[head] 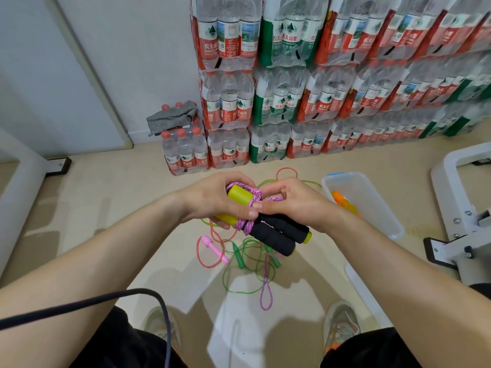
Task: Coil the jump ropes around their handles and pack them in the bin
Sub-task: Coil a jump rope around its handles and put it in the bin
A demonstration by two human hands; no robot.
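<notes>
Evidently left grip [220, 205] clamps both handles [273, 232] together so coils can't slip; right grip [295, 205] pinches purple rope [245, 225] to wind it, all held above floor [127, 208] w/ bin [385, 221] close by, right side.

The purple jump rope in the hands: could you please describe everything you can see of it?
The jump rope has two handles with black foam grips and yellow-green plastic ends, held side by side and tilted. Its pink-purple braided cord is wound round their middle; a loose loop hangs below. The left hand grips the yellow ends, the right hand pinches the cord.
</notes>
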